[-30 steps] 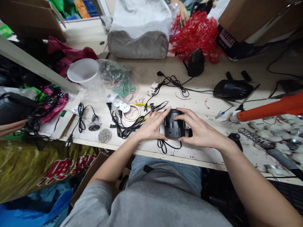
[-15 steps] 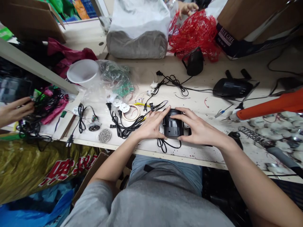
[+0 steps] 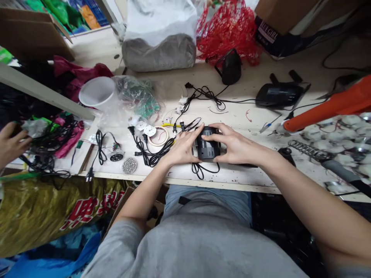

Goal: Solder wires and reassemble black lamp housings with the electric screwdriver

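A black cylindrical housing [image 3: 209, 146] stands on the white workbench [image 3: 243, 177] near its front edge. My left hand [image 3: 185, 146] grips its left side, with thumb and fingers against the wall. On the opposite side my right hand [image 3: 232, 144] holds it, fingertips at the upper edge and thumb low. A looped black cord [image 3: 198, 170] lies just in front of it. Left of my left hand lie bundled black cables [image 3: 153, 156] with plugs, a cream ring [image 3: 158, 136] and a round dish of small metal parts [image 3: 129, 165].
Two more black housings [image 3: 232, 68] [image 3: 278, 94] sit farther back. An orange tool [image 3: 327, 106] reaches in from the right, over white round parts [image 3: 339, 146]. At the left edge another person's hand [image 3: 13, 143] is near tangled cables. A white tub [image 3: 97, 92] stands back left.
The camera view has shifted a little. Both my hands keep their hold on the black housing. At the left, the other person's hand has moved farther left, beside a clear plastic bag.
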A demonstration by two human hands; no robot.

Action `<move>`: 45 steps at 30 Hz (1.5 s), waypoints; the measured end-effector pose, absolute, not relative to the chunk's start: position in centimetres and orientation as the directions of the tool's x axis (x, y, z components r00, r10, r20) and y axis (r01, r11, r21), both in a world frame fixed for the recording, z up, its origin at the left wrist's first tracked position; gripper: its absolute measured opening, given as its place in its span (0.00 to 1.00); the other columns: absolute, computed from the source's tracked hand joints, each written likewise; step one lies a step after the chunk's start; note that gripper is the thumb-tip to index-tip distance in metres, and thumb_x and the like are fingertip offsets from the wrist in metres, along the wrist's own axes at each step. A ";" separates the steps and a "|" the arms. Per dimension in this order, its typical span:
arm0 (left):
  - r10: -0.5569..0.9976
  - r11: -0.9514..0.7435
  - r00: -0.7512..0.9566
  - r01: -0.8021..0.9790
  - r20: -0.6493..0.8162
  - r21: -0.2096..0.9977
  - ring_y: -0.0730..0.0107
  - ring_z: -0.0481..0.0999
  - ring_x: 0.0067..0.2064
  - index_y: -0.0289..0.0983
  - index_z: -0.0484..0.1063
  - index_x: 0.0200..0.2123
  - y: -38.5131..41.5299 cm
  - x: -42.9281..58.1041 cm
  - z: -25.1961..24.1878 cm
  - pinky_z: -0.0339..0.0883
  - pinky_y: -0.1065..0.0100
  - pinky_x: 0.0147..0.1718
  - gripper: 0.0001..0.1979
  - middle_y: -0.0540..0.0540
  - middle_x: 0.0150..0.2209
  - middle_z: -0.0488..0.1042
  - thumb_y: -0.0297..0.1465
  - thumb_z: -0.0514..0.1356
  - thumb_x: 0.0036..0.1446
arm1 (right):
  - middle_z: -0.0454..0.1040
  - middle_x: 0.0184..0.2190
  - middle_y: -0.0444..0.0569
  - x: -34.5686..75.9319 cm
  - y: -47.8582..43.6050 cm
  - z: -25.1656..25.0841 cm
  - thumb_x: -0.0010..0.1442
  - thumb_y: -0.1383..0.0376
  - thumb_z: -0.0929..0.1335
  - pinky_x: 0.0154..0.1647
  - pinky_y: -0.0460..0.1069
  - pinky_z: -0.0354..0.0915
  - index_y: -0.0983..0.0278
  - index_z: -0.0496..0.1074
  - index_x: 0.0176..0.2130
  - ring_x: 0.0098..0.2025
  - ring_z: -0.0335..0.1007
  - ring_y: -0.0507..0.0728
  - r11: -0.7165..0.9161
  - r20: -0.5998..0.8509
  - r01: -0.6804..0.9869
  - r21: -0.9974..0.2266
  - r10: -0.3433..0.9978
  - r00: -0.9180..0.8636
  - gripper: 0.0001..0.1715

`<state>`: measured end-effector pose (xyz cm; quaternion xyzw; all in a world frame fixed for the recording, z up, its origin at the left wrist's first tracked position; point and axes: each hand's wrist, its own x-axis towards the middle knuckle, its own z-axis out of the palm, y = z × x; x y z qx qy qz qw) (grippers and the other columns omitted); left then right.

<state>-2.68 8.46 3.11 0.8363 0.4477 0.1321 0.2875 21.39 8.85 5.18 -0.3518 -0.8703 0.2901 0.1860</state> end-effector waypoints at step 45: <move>0.909 0.279 0.219 0.312 -0.354 0.908 0.50 0.68 0.65 0.49 0.45 0.72 9.4 1.7 3.7 0.65 0.51 0.61 0.56 0.41 0.69 0.60 0.42 0.72 0.46 | 0.71 0.62 0.52 23.5 9.5 5.0 0.71 0.50 0.57 0.70 0.64 0.55 0.57 0.71 0.61 0.66 0.63 0.62 0.268 0.130 0.397 -0.878 0.931 -0.341 0.28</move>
